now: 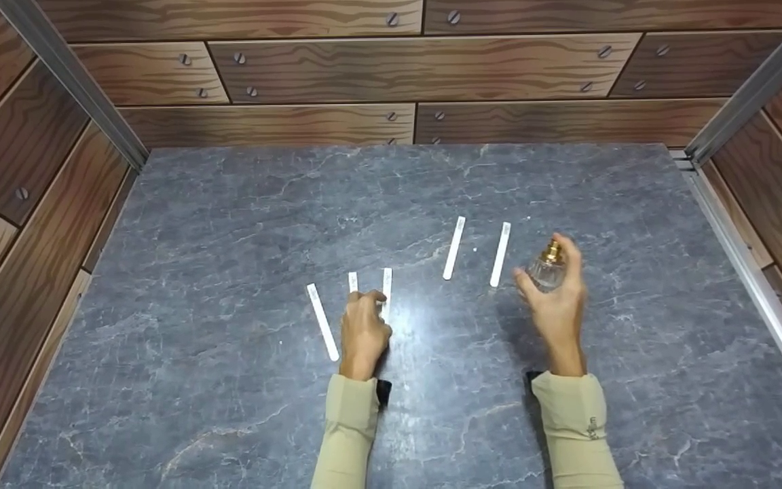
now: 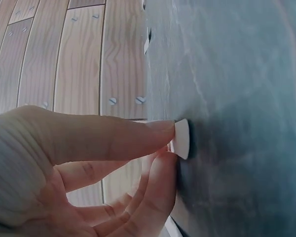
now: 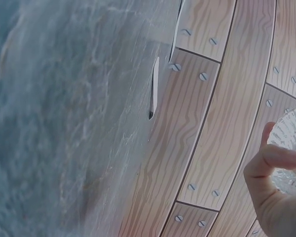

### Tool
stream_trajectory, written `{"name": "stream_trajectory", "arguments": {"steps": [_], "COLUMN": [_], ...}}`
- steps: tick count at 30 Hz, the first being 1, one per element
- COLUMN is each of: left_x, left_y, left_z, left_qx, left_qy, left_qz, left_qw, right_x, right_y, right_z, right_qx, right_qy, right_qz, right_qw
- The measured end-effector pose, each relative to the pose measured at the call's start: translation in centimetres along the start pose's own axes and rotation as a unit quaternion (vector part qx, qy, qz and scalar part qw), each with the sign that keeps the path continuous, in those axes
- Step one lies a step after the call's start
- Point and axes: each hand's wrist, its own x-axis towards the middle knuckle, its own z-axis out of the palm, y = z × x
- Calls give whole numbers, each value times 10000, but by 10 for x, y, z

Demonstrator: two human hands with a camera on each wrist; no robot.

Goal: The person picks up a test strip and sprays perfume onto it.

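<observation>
My left hand (image 1: 364, 329) pinches a white paper test strip (image 1: 387, 280) near the tabletop. In the left wrist view its end (image 2: 181, 139) pokes out between thumb and finger. A second strip (image 1: 353, 280) lies partly hidden beneath this hand, and a third (image 1: 323, 322) is slanted to its left. With its thumb and fingers round the glass, my right hand (image 1: 559, 305) holds a clear perfume bottle (image 1: 546, 274) with a gold spray top, the index finger on the top. The right wrist view shows the bottle's ridged glass base (image 3: 288, 136).
Two more white strips, one (image 1: 454, 248) left of the other (image 1: 500, 255), lie between the hands and farther back. Wood-patterned walls (image 1: 425, 68) surround the grey marbled table (image 1: 228, 204). A metal rail (image 1: 754, 292) runs along the right edge.
</observation>
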Motion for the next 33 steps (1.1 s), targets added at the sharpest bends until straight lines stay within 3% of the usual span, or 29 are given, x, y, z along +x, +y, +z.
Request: {"name": "stream_trajectory", "arguments": {"steps": [7, 12, 16, 22, 33], "left_x": [3, 3, 4, 6, 10], "left_y": [-1, -4, -4, -4, -2], "left_z": [1, 2, 1, -2, -1], "left_qx": [-345, -379, -398, -610, -1680], "left_qy": [-36, -63, -323, -688, -547], "left_qz": [7, 204, 302, 30, -165], "left_qw": [9994, 9991, 9982, 9958, 9841], "right_x": [2, 2, 0, 1, 0], "right_y": [-1, 0, 0, -2, 0], "right_z": [-1, -1, -1, 0, 1], "right_qx": [37, 10, 3, 59, 90], "right_qy": [7, 21, 3, 2, -2], "right_qz": [-8, -74, -9, -86, -120], "right_qw": [10000, 10000, 10000, 9999, 9999]}}
